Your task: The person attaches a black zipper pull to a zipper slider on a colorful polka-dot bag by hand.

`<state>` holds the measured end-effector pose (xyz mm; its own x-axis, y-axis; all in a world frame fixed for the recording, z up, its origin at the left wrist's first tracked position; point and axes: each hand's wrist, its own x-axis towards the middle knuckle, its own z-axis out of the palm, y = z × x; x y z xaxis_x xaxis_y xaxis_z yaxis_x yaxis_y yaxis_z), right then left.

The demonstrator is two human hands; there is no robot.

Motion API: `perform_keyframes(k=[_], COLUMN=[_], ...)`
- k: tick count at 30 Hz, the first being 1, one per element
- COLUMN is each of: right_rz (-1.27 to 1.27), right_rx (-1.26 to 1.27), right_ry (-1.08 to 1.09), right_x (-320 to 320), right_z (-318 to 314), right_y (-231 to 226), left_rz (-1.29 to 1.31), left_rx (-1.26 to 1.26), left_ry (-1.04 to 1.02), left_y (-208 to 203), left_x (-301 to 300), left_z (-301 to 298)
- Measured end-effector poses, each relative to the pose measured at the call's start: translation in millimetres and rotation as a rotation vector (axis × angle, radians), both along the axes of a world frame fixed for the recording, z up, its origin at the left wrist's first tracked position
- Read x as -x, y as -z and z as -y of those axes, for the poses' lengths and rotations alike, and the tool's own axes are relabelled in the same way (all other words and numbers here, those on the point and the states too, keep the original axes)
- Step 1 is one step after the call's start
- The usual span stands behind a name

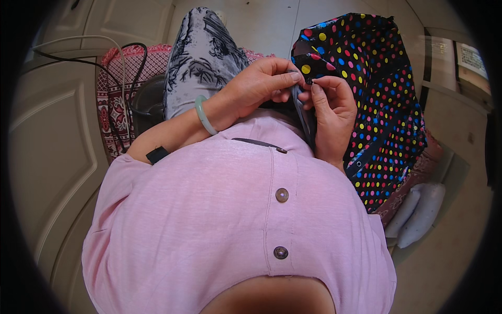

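Note:
My left hand, with a pale green bangle on its wrist, is closed. Its thumb and forefinger pinch the top of a dark grey strip of cloth that hangs down between my two hands. Close beside it, my right hand pinches a small black piece between thumb and fingertip; its exact kind is too small to make out. The fingertips of both hands nearly meet. A shiny black sheet with coloured polka dots drapes over my right side, behind the right hand.
My lap has grey patterned trousers. A red patterned cloth covers the seat. Black and white cables loop at the left, near pale panelled doors. White plastic-looking packages lie at the lower right.

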<state>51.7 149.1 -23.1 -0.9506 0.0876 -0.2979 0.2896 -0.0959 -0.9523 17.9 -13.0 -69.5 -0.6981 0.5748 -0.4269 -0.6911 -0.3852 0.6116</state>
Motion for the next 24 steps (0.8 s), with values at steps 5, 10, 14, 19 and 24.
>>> perform_keyframes(k=[5,10,14,19,24], right_rz=[0.011,-0.012,-0.02,-0.011,0.002], right_rx=[-0.009,-0.049,-0.055,-0.067,-0.082], right_ry=[0.003,0.003,0.008,-0.001,-0.014], right_x=[0.9,1.5,2.5,2.0,2.4], right_z=[0.3,2.1,4.0,4.4,3.9], right_y=[-3.0,-3.5,-5.2,-4.0,-1.2], left_rz=[-0.002,0.006,0.015,0.004,-0.002], left_rx=[0.005,-0.027,-0.023,-0.024,-0.014], left_ry=[0.011,-0.005,-0.014,-0.004,0.019], left_y=[-3.6,-1.3,1.3,-0.6,-4.2], left_x=[0.7,0.3,-0.6,-1.1,-1.2], left_z=[1.8,2.6,2.3,2.6,2.8])
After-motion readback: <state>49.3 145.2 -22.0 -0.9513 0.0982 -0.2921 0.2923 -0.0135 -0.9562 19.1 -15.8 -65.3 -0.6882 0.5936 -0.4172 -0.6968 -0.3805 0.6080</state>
